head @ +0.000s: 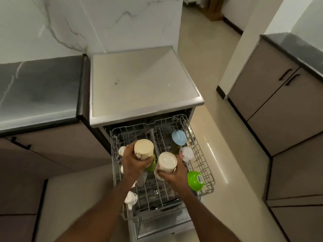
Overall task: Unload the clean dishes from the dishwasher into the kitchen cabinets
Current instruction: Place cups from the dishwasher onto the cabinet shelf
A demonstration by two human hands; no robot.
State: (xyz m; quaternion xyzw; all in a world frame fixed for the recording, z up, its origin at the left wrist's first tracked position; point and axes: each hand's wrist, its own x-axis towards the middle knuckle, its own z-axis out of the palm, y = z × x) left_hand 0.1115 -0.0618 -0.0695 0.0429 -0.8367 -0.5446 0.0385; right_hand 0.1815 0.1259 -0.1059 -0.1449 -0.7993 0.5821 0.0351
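Both forearms hide part of the rack (206, 173); each cream mug is upturned above it, the left hand (130, 164) gripping one (143, 147), the right hand (174, 177) the other (167, 161)

Single head-worn wide-angle view, aimed steeply downward and forward, pulled-out grey wire dishwasher rack (206, 173) seen close below, pale tiled floor (227, 154) included beyond

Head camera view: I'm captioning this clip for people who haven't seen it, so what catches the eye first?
Two cream mugs, one gripped in the left hand and one in the right hand, held bottoms-up over the pulled-out dishwasher rack. Along the rack's right side sit a bright green bowl and a pale blue cup.
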